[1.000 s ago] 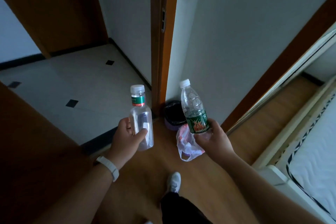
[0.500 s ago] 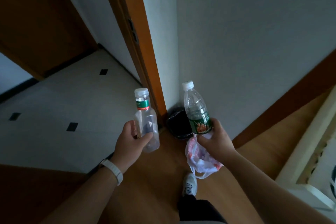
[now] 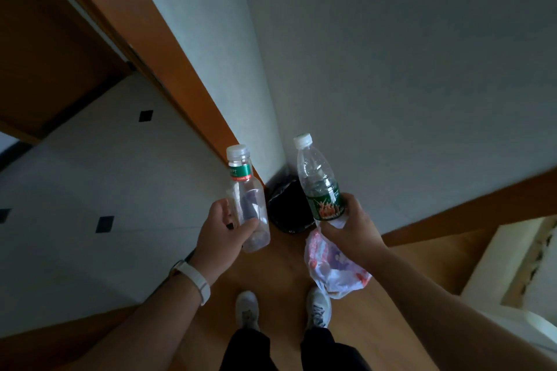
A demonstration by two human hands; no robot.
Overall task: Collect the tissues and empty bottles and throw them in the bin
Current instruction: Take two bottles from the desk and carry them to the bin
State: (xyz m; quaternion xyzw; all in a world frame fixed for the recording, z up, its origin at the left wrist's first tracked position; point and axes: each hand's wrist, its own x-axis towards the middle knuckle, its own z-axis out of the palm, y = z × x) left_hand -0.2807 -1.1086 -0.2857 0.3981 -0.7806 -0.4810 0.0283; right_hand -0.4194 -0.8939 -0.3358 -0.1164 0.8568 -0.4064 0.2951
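Note:
My left hand (image 3: pixel 221 230) grips a clear empty bottle (image 3: pixel 248 203) with a white cap and a green and red neck band, held upright. My right hand (image 3: pixel 351 227) holds a second empty bottle (image 3: pixel 318 182) with a green label, also upright, together with a white plastic bag (image 3: pixel 333 266) of crumpled tissues that hangs below the fist. A small bin (image 3: pixel 287 209) lined with a black bag stands on the floor in the corner by the wall, just beyond and between the two bottles.
An orange-brown door frame (image 3: pixel 168 66) runs diagonally on the left, with pale tiled floor (image 3: pixel 90 178) beyond it. A grey wall (image 3: pixel 391 69) fills the right. My two white shoes (image 3: pixel 283 309) stand on wooden floor. A white bed edge (image 3: pixel 512 274) lies at right.
I have stepped closer to the corner, so the bin now sits right in front of my hands. Both feet are in view. Both hands keep their hold.

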